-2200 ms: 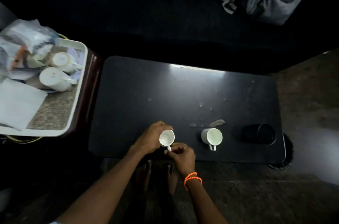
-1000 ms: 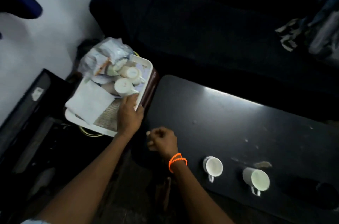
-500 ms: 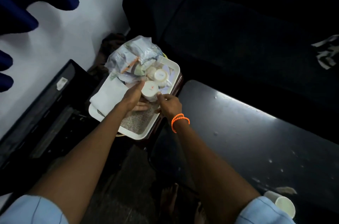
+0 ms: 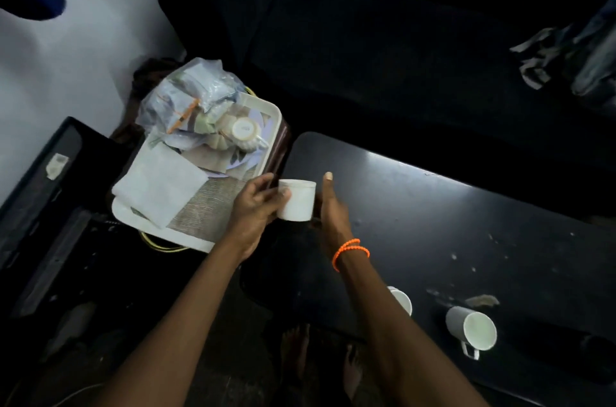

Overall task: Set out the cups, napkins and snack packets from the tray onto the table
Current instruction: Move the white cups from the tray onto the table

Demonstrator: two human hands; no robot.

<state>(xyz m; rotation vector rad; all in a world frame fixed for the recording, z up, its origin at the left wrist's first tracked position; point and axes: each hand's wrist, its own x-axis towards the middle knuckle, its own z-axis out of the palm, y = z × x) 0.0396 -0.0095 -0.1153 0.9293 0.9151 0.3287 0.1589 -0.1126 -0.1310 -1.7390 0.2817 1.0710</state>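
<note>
White cup [image 4: 296, 200] between tray [image 4: 272, 113] and table [image 4: 433, 223] | left hand [image 4: 255, 206] grips it | right hand [image 4: 331, 206] beside, fingers straight

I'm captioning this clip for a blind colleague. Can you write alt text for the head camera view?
Seen from above, the left hand holds a white cup between a cluttered tray and a dark table, the open right hand beside it. Two more cups already stand on the table.

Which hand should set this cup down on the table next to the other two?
The left hand: it already grips the white cup over the table edge. The right hand is open beside it, holding nothing.
</note>
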